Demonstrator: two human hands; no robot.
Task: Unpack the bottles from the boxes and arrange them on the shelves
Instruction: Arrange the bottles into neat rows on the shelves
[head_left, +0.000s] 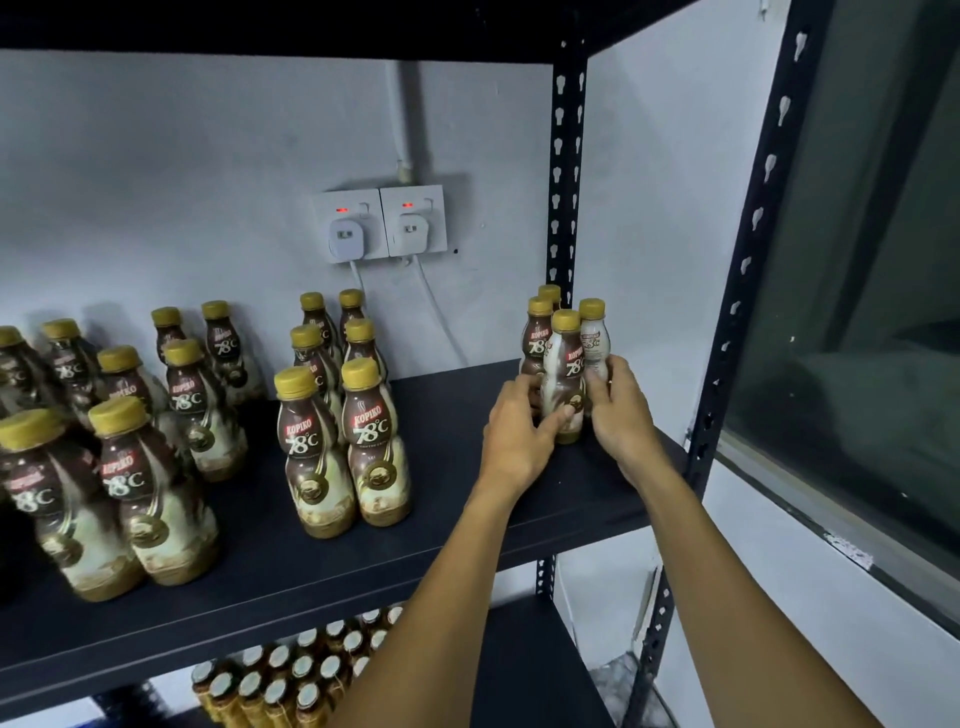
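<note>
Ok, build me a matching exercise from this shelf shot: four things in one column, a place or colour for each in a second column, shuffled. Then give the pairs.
Column one
1. left hand
2. right hand
3. plugs
4. caps

Column two
A. gold
B. on the pale bottle by the post
C. in the wall sockets
D. on the front bottle of the right-hand group

Pairs: 1-D, 2-B, 3-C, 4-A
</note>
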